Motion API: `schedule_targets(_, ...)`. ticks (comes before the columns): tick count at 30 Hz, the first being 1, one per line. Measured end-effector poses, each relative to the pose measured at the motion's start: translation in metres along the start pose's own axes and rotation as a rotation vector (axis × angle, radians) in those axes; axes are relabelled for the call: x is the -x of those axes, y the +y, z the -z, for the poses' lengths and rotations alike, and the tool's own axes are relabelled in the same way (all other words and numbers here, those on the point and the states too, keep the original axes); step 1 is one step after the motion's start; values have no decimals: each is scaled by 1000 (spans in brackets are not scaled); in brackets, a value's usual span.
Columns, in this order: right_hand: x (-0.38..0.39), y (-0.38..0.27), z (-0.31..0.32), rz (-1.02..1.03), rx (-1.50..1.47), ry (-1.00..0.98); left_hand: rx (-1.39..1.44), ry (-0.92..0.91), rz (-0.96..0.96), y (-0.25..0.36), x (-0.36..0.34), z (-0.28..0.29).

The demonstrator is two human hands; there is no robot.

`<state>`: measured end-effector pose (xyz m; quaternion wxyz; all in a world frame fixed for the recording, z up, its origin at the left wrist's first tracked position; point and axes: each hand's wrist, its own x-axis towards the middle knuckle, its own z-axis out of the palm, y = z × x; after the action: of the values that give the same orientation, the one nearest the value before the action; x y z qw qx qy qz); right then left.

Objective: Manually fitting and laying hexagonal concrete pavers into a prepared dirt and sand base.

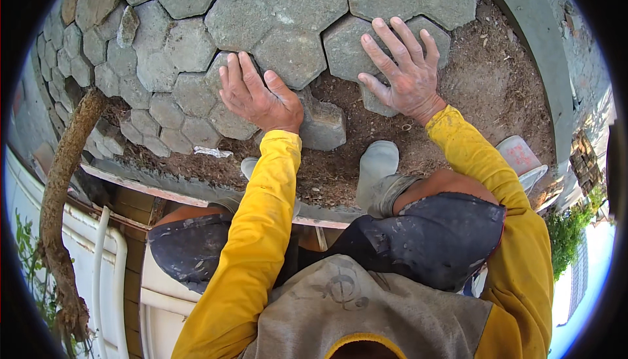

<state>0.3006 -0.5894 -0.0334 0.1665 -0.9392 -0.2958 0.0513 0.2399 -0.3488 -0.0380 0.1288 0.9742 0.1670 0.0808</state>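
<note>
My left hand rests with slightly bent, parted fingers on a grey concrete paver in the laid hexagon-patterned paving. Right of it, my right hand is spread over another paver at the edge of the paving, fingers apart on its top. Just below and between my hands, a paver block sits tilted beside brown soil. Both hands are at the ends of yellow sleeves; my grey boots stand on the soil below them.
A curved concrete curb runs along the right. A white bucket-like container lies near my right arm. At the left, a tree trunk leans over a lower ledge beside white pipes. A small stone sits on the paving.
</note>
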Motion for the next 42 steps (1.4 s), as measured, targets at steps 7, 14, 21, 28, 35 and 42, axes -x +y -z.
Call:
schedule_targets(7, 6, 1, -2, 4, 49, -17, -22, -8, 16, 1, 6, -2)
schedule_targets(14, -7, -5, 13, 24, 16, 18, 0, 30, -11, -5, 0, -5)
schedule_targets(21, -3, -29, 42, -129, 116, -73, -15, -83, -30, -12, -10, 8)
schedule_targets(28, 203, -96, 166, -811, -423, -401, 309, -894, 48, -77, 47, 221)
schedule_targets(35, 429, -209, 313, -1101, -566, -862, 118, -1169, 383, -123, 208, 519)
schedule_targets(42, 467, -267, 327, -1414, -1305, -451, 165, -1693, 615, -40, 260, 560)
